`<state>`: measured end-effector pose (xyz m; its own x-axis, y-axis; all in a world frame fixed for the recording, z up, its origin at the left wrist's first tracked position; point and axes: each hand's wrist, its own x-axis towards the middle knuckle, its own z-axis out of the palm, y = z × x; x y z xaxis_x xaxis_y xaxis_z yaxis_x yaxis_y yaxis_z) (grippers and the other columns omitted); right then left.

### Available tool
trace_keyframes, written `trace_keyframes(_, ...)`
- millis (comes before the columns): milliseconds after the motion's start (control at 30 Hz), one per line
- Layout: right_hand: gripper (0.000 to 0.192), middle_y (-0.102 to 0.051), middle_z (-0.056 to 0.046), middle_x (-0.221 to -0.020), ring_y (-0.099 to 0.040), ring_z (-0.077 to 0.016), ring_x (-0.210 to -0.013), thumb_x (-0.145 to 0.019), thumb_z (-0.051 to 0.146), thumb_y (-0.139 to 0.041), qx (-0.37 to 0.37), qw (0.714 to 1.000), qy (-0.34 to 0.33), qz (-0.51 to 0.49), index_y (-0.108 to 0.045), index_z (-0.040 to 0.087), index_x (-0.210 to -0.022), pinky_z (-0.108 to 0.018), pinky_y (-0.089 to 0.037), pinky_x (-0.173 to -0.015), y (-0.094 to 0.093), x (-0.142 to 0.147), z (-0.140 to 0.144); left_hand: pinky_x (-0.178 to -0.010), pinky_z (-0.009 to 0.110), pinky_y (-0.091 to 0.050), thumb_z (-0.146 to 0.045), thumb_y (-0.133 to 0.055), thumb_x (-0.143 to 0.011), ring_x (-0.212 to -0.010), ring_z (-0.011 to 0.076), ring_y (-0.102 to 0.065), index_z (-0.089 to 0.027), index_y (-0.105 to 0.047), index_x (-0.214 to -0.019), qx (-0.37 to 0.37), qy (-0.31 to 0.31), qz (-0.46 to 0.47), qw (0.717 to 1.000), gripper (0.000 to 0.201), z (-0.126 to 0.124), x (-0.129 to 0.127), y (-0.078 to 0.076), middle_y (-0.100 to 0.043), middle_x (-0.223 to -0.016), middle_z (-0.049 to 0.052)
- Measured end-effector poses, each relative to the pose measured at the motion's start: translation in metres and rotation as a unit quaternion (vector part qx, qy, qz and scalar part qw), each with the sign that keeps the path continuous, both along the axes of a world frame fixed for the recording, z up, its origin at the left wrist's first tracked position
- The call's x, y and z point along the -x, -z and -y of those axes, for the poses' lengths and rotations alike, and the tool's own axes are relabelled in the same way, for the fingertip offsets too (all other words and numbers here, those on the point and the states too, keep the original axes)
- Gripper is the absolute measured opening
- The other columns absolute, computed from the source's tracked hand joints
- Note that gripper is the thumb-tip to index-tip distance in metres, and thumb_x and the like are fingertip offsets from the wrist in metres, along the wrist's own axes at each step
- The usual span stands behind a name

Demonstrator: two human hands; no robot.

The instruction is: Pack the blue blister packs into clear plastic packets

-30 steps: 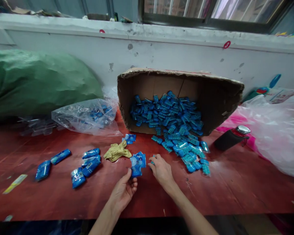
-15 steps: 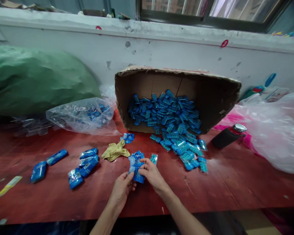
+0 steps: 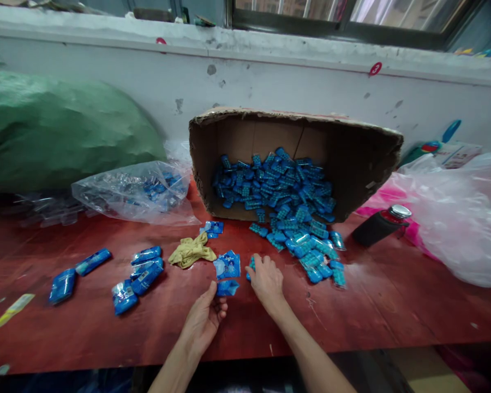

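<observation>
Between the thumb and fingers of my left hand [image 3: 208,315] is a small blue printed packet [image 3: 228,287], its near edge pinched. Just beyond it, flat blue printed packets [image 3: 228,265] lie in a small pile on the red table. My right hand [image 3: 267,279] is closed over a small clear-and-turquoise blister pack [image 3: 251,267], mostly hidden under its fingers. A crumpled yellow-green cloth [image 3: 191,251] lies left of the flat packets. Many similar blister packs [image 3: 276,185] fill a cardboard box [image 3: 237,134] tipped on its side and spill out of its front.
Several filled blue packets [image 3: 147,275] lie to the left on the red table [image 3: 85,338]. A clear plastic bag [image 3: 102,191] and a large green sack [image 3: 65,131] stand behind them. On the right are a dark-sleeved bottle [image 3: 378,226] and a whitish plastic bag [image 3: 466,229].
My right hand has let go of the blue packet and moved right, onto the blister pack lying there. My left hand keeps its pinch on the packet, now apart from the pile.
</observation>
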<state>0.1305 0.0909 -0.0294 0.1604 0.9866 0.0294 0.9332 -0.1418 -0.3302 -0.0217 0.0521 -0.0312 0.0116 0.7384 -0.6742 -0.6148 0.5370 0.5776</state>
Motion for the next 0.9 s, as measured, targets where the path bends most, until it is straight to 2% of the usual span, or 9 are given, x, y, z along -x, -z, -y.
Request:
trace_keyframes(67, 0.030, -0.053, -0.011, -0.102, -0.050, -0.0258, -0.096, -0.077, 0.024, -0.051, -0.009, 0.990, -0.012, -0.139, -0.052, 0.023, -0.107, -0.035, -0.039, -0.074, 0.006, 0.001, 0.000, -0.035, 0.016, -0.040, -0.025, -0.058, -0.074, -0.038, 0.0078, -0.052, -0.013, -0.054, -0.067, 0.007, -0.006, 0.007, 1.000, 0.015, -0.001, 0.000, -0.001, -0.056, -0.047, 0.001)
trace_keyframes(167, 0.030, -0.054, -0.008, -0.103, -0.051, -0.0214, -0.094, -0.073, 0.019, -0.052, -0.014, 0.933, -0.024, -0.360, -0.053, 0.021, -0.103, -0.031, -0.040, -0.076, 0.010, -0.003, 0.001, -0.035, 0.015, -0.041, -0.025, -0.058, -0.074, -0.039, 0.0079, -0.052, -0.013, -0.054, -0.068, 0.011, -0.018, 0.013, 1.000, 0.014, -0.002, 0.001, 0.000, -0.056, -0.048, 0.001)
trace_keyframes(300, 0.027, -0.061, -0.006, -0.089, -0.057, -0.0156, -0.074, -0.074, 0.026, -0.052, 0.020, 0.879, -0.047, -0.473, -0.054, 0.015, -0.098, -0.024, -0.044, -0.060, 0.000, -0.011, 0.008, -0.036, 0.016, -0.042, -0.025, -0.056, -0.075, -0.040, 0.0082, -0.053, -0.013, -0.054, -0.070, 0.003, -0.037, 0.011, 0.999, 0.013, -0.004, 0.001, 0.002, -0.057, -0.049, 0.001)
trace_keyframes(433, 0.029, -0.061, -0.004, -0.086, -0.055, -0.0117, -0.068, -0.070, 0.029, -0.060, 0.056, 0.753, -0.053, -0.654, -0.056, 0.015, -0.095, -0.020, -0.040, -0.054, -0.014, -0.010, 0.027, -0.036, 0.016, -0.042, -0.024, -0.056, -0.075, -0.040, 0.0082, -0.053, -0.014, -0.053, -0.069, -0.005, -0.048, 0.006, 0.999, 0.013, -0.004, -0.001, 0.003, -0.057, -0.048, 0.001)
trace_keyframes(467, 0.029, -0.061, -0.003, -0.085, -0.054, -0.0114, -0.068, -0.069, 0.029, -0.062, 0.060, 0.734, -0.051, -0.675, -0.057, 0.016, -0.094, -0.020, -0.040, -0.055, -0.017, -0.008, 0.031, -0.036, 0.016, -0.042, -0.024, -0.057, -0.075, -0.040, 0.0084, -0.053, -0.014, -0.053, -0.069, -0.008, -0.050, 0.007, 0.999, 0.012, -0.004, -0.002, 0.003, -0.057, -0.048, 0.001)
trace_keyframes(533, 0.028, -0.061, -0.003, -0.083, -0.054, -0.0118, -0.069, -0.068, 0.029, -0.064, 0.059, 0.736, -0.047, -0.672, -0.059, 0.016, -0.092, -0.020, -0.040, -0.056, -0.020, -0.004, 0.038, -0.037, 0.016, -0.043, -0.024, -0.057, -0.074, -0.041, 0.0088, -0.054, -0.014, -0.053, -0.069, -0.015, -0.051, 0.009, 0.999, 0.012, -0.004, -0.003, 0.004, -0.057, -0.048, 0.001)
trace_keyframes(733, 0.028, -0.063, -0.004, -0.085, -0.056, -0.0166, -0.076, -0.069, 0.032, -0.063, 0.034, 0.784, -0.078, -0.615, -0.062, 0.016, -0.093, -0.024, -0.044, -0.063, -0.020, 0.000, 0.043, -0.039, 0.017, -0.045, -0.023, -0.061, -0.071, -0.042, 0.0099, -0.055, -0.014, -0.054, -0.069, -0.037, -0.041, 0.007, 0.998, 0.011, -0.002, -0.003, 0.007, -0.058, -0.047, 0.000)
trace_keyframes(900, 0.026, -0.065, -0.003, -0.085, -0.057, -0.0185, -0.079, -0.069, 0.031, -0.063, 0.035, 0.795, -0.075, -0.601, -0.066, 0.018, -0.092, -0.028, -0.044, -0.070, -0.017, -0.002, 0.043, -0.042, 0.021, -0.049, -0.024, -0.063, -0.069, -0.048, 0.0123, -0.059, -0.014, -0.054, -0.068, -0.093, -0.027, 0.002, 0.995, 0.014, -0.003, 0.000, 0.004, -0.063, -0.055, 0.002)
